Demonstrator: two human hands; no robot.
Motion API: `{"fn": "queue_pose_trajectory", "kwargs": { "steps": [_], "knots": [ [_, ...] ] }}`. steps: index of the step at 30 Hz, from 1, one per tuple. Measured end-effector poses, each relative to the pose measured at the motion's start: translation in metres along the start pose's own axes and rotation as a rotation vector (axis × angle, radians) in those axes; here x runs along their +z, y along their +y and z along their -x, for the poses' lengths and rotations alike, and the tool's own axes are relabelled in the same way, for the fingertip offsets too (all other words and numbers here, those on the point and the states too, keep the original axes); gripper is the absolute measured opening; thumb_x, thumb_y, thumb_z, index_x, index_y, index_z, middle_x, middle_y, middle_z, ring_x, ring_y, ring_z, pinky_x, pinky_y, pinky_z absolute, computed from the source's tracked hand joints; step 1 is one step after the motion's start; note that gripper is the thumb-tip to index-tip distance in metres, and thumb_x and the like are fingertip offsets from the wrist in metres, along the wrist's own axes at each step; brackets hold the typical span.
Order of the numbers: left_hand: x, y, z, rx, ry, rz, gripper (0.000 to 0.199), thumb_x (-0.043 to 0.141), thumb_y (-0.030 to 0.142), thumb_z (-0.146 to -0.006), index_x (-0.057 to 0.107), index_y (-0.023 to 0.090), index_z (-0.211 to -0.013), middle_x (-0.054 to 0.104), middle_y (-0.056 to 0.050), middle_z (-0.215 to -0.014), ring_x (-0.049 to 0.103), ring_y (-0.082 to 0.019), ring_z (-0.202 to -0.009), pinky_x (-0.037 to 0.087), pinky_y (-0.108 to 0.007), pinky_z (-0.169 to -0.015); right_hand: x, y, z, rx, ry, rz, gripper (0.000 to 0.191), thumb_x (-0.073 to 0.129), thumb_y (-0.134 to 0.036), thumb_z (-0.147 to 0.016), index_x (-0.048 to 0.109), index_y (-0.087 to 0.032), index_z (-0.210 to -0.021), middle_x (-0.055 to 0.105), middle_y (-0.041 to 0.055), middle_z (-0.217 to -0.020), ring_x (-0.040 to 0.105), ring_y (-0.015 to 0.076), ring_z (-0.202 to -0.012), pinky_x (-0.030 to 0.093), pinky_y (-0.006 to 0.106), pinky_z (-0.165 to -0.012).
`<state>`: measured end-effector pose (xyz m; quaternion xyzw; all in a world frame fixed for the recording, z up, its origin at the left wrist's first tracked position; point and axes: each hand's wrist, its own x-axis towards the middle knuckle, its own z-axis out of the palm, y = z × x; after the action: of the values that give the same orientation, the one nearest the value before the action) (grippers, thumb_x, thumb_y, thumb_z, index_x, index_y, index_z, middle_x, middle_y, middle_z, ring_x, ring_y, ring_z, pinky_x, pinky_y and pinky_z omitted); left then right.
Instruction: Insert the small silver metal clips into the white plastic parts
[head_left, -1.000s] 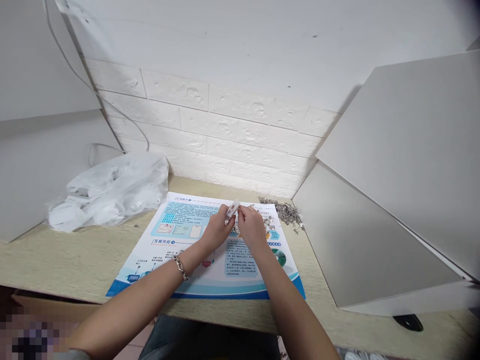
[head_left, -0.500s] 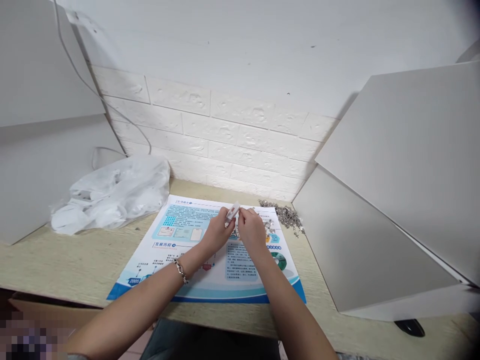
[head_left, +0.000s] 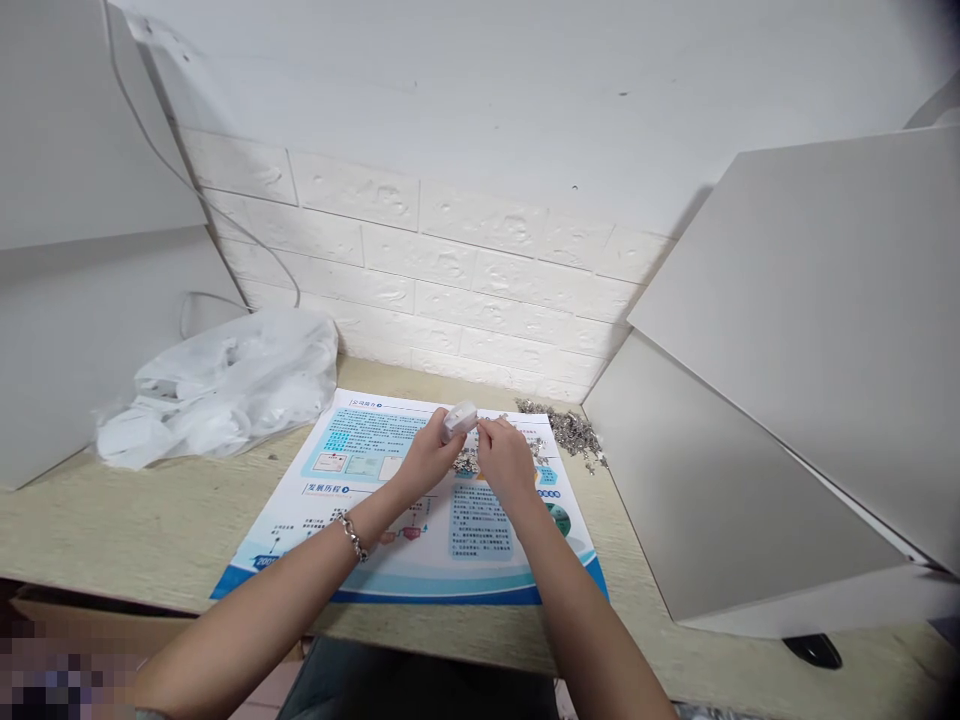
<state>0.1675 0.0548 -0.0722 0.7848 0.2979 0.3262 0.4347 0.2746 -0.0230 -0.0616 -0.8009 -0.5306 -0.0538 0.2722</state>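
My left hand [head_left: 431,450] is closed on a small, pale, translucent plastic piece [head_left: 460,419], held above the printed sheet. Close to its right side is my right hand [head_left: 507,463], fingers pinched together near the piece's edge. Whatever lies between those fingertips is too small to make out. Beneath and between the hands, small silvery metal pieces [head_left: 466,461] are scattered on the printed sheet [head_left: 390,578]. A larger pile of such metal pieces [head_left: 576,434] sits beyond my right hand, at the sheet's upper right edge.
A clear plastic bag [head_left: 225,400] with white items inside lies on the table [head_left: 150,520] at the left. Pale panels [head_left: 750,480] stand on both sides, and a white brick-pattern wall [head_left: 450,260] closes the back. A black object [head_left: 814,651] rests at the lower right.
The plastic piece has turned in my left hand, showing more of its broad face. My right hand stays pinched beside it, almost in place.
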Motion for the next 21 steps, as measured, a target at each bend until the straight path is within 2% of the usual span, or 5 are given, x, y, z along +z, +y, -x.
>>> {"fn": "queue_pose_trajectory", "kwargs": {
  "steps": [4, 10, 15, 21],
  "knots": [
    [-0.002, -0.002, -0.004, -0.040, -0.017, 0.098, 0.024, 0.053, 0.033, -0.073, 0.048, 0.018, -0.090, 0.056, 0.000, -0.079, 0.051, -0.015, -0.068, 0.039, -0.026, -0.059, 0.001, -0.005, 0.000, 0.004, -0.026, -0.014, 0.028, 0.035, -0.015, -0.087, 0.063, -0.019, -0.091, 0.061, 0.0054, -0.087, 0.054, 0.0150, -0.078, 0.035, 0.024, -0.063],
    [-0.008, 0.000, -0.010, -0.126, -0.160, 0.315, 0.024, 0.053, 0.035, -0.073, 0.055, 0.015, -0.086, 0.060, -0.006, -0.083, 0.056, -0.017, -0.077, 0.045, -0.031, -0.068, 0.002, -0.007, 0.001, -0.021, -0.022, -0.055, 0.029, 0.035, -0.017, -0.088, 0.064, -0.019, -0.093, 0.062, 0.0055, -0.090, 0.055, 0.0154, -0.081, 0.037, 0.024, -0.066],
    [-0.014, -0.002, -0.012, -0.257, -0.251, 0.545, 0.030, 0.060, 0.033, -0.070, 0.057, 0.016, -0.095, 0.061, -0.010, -0.101, 0.057, -0.019, -0.093, 0.045, -0.034, -0.081, 0.001, -0.005, 0.001, -0.038, -0.033, -0.096, 0.028, 0.036, -0.016, -0.087, 0.064, -0.019, -0.091, 0.062, 0.0051, -0.090, 0.055, 0.0155, -0.083, 0.038, 0.024, -0.068],
    [-0.019, -0.008, -0.017, -0.204, -0.293, 0.609, 0.035, 0.059, 0.025, -0.068, 0.055, 0.018, -0.103, 0.061, -0.009, -0.106, 0.057, -0.019, -0.096, 0.045, -0.034, -0.083, 0.001, -0.013, 0.002, -0.033, -0.039, -0.108, 0.029, 0.035, -0.018, -0.088, 0.063, -0.018, -0.095, 0.062, 0.0063, -0.093, 0.055, 0.0154, -0.083, 0.038, 0.024, -0.067]
  ]
}}
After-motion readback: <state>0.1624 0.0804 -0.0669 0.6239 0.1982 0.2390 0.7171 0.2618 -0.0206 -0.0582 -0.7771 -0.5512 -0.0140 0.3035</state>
